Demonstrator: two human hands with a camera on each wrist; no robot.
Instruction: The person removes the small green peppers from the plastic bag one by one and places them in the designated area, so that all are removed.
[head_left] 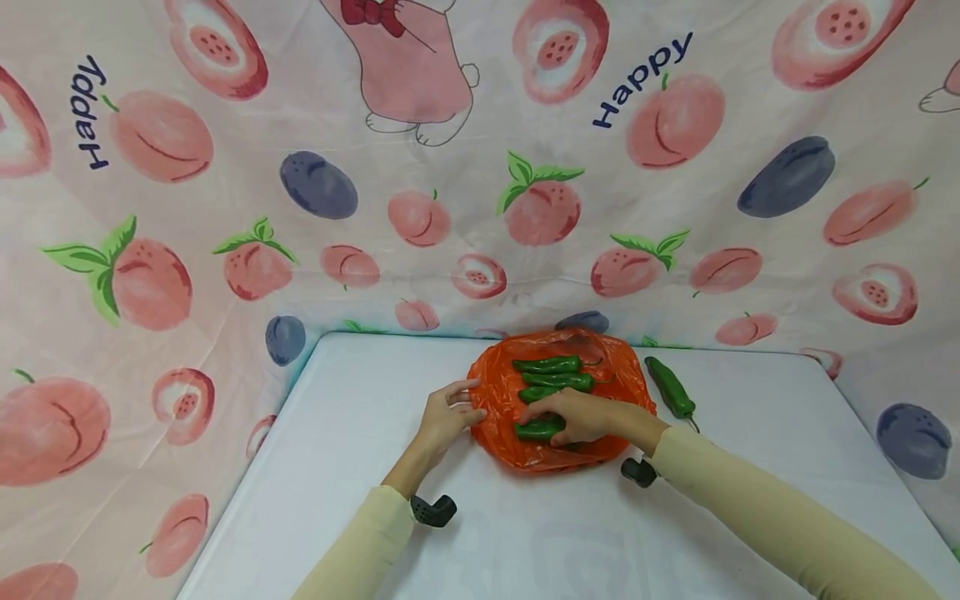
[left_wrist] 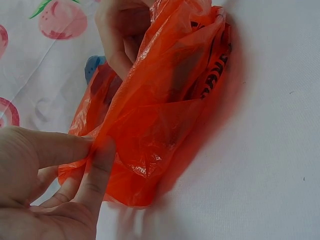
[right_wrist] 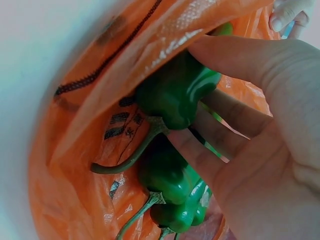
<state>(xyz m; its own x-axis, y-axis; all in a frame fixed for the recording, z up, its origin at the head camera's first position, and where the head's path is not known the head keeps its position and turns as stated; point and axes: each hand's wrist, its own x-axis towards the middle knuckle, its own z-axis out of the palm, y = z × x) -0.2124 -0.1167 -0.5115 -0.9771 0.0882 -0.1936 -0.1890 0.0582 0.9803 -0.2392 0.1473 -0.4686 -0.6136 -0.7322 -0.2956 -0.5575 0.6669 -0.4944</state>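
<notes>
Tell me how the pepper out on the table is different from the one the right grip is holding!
Place: the loose pepper lies on the table beside the bag; the held pepper is in the bag.
Hold: nothing touches the loose pepper from above, but the right grip has the held pepper.
Pose: in the head view, the loose pepper slants; the held pepper lies nearly level.
Both are green with a stem.

The white table [head_left: 540, 542] bears, near its far edge, an open orange bag [head_left: 493, 429] and, just right of that, a green pepper [head_left: 670, 388] lying slantwise, stem nearer the front.
</notes>
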